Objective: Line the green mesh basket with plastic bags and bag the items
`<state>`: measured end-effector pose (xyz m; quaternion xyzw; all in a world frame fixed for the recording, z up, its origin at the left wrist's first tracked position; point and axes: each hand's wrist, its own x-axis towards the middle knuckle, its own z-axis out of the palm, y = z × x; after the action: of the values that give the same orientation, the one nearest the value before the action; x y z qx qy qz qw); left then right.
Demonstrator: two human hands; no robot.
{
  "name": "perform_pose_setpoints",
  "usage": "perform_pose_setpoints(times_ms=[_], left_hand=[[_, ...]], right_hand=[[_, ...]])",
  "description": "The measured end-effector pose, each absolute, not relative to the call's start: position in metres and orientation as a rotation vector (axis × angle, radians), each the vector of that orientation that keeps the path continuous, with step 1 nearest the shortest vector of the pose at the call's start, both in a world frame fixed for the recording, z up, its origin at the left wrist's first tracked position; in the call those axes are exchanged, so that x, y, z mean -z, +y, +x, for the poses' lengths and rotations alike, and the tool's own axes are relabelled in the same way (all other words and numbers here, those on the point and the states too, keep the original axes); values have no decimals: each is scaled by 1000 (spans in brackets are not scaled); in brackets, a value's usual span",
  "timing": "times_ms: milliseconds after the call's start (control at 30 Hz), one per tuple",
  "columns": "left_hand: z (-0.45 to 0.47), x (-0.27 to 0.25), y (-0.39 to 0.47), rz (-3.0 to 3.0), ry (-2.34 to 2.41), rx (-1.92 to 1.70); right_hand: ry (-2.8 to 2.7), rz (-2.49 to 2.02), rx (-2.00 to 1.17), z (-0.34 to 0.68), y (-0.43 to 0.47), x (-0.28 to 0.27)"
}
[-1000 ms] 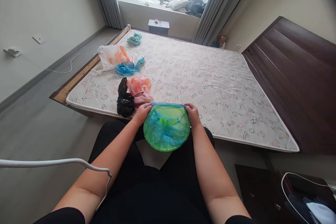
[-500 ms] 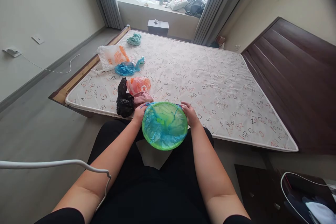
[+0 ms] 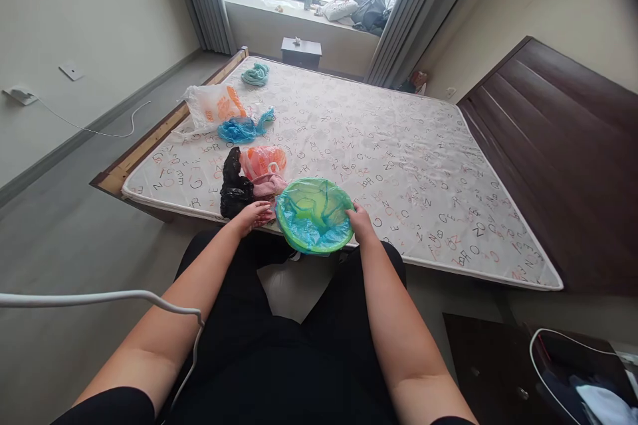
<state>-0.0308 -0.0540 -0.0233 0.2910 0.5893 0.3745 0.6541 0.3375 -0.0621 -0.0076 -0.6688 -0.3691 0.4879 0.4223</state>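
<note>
A round green trash can with a thin blue plastic bag lining its inside is held over the bed's near edge, its mouth tilted towards me. My right hand grips the rim at its right side. My left hand is off the rim, just left of the can, fingers stretched out with nothing seen in them. Close beyond the left hand lie a black plastic bag, a pink cloth and an orange-red plastic bag.
On the mattress also lie a crumpled blue bag, a white-and-orange bag and a teal cloth bundle. A white cable crosses by my left arm. A dark cabinet stands at lower right.
The can has moved forward and slightly right, away from my lap. My left hand has let go of the rim and moved left; my right hand still holds it.
</note>
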Motion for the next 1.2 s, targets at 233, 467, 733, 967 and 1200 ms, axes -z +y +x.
perform_pose_setpoints(times_ms=[233,467,733,967,1200], left_hand=[[-88,29,-63,815,1632,-1231],[-65,61,-73,1153,1573,-801],[-51,105,-84,1627,1481,261],[-49,107,-85,1599,1488,272],[-46,101,-87,1581,1503,271]], right_hand=[[-750,-1653,-1170,338,-58,10],[-776,-1673,-1150,331,-57,15],[-799,-1680,-1178,338,-59,21],[-862,-1703,-1147,345,-59,29],[-888,-1699,-1144,347,-62,29]])
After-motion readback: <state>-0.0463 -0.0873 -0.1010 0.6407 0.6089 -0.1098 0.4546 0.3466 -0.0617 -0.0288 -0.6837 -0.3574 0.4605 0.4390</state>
